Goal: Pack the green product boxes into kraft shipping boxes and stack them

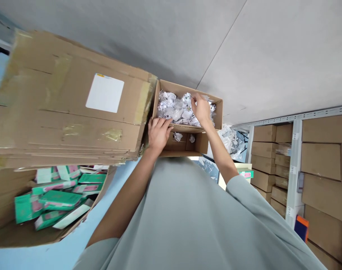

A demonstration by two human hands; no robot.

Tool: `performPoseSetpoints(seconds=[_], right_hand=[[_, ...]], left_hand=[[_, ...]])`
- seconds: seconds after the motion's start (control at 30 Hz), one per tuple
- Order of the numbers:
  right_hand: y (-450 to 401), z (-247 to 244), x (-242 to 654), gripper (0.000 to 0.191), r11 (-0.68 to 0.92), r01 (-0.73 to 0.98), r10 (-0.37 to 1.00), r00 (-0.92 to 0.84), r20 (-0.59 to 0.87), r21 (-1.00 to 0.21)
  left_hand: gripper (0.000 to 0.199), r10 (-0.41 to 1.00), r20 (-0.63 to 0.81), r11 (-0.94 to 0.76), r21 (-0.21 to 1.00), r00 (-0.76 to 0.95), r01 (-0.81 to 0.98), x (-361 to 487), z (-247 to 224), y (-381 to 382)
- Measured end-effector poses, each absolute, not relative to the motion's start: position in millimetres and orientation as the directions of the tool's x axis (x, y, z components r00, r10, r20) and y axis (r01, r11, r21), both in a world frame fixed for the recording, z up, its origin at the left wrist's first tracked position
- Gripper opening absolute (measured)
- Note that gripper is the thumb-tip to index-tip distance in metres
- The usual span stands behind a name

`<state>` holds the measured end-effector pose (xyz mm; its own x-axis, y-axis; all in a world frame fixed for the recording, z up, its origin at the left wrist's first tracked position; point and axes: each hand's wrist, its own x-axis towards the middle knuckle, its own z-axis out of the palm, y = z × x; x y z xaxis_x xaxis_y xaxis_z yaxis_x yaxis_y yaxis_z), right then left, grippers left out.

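Observation:
An open cardboard box (219,115) by the wall holds crumpled paper (167,100) and clear plastic. My right hand (201,108) reaches into its right half, fingers bent down at the paper; whether they hold any is too small to tell. The near edge of that box lies under the fingers of my left hand (159,132), which rests there with its fingers slightly apart. Nearer to me stands a second open box (201,143), with two small wads of paper (177,136) inside.
Flattened cardboard (75,90) is stacked at the left. Below it, a large box (5,221) holds green and pink packages (61,199). White scraps (230,139) lie right of my right forearm. Shelves (297,161) with closed boxes (320,159) stand at the right.

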<state>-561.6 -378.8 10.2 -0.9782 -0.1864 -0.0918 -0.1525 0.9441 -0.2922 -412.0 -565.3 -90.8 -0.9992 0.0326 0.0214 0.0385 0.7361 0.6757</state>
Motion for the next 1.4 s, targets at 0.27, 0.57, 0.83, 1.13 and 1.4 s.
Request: performPoseSetpoints(seconds=[0.27,0.57,0.83,1.13,1.4], right_hand=[[-342,56,-417,0.030,0.718,-0.028,-0.135,-0.986,-0.099,-0.696],[-350,1,-343,0.030,0.751,0.095,-0.150,-0.939,-0.308,-0.654],[-276,-3,-317,0.034,0.840,0.361,0.311,-0.932,-0.187,-0.404],[-263,-22,-304,0.018,0.834,0.400,0.279,-0.900,-0.335,-0.381],[-264,-16,-261,0.017,0.790,0.459,0.314,-0.872,-0.375,-0.407]], left_hand=[[0.049,0.040,0.023,0.723,0.689,-0.999,0.045,-410,-91,-565],[0.050,0.065,0.022,0.760,0.646,-0.998,0.064,-407,-88,-568],[0.056,0.075,0.007,0.772,0.632,-0.997,0.062,-406,-89,-567],[0.083,-0.057,0.007,0.782,0.622,-0.998,-0.040,-337,-61,-573],[0.031,-0.094,-0.418,0.746,0.571,-0.904,-0.342,-283,-71,-585]])
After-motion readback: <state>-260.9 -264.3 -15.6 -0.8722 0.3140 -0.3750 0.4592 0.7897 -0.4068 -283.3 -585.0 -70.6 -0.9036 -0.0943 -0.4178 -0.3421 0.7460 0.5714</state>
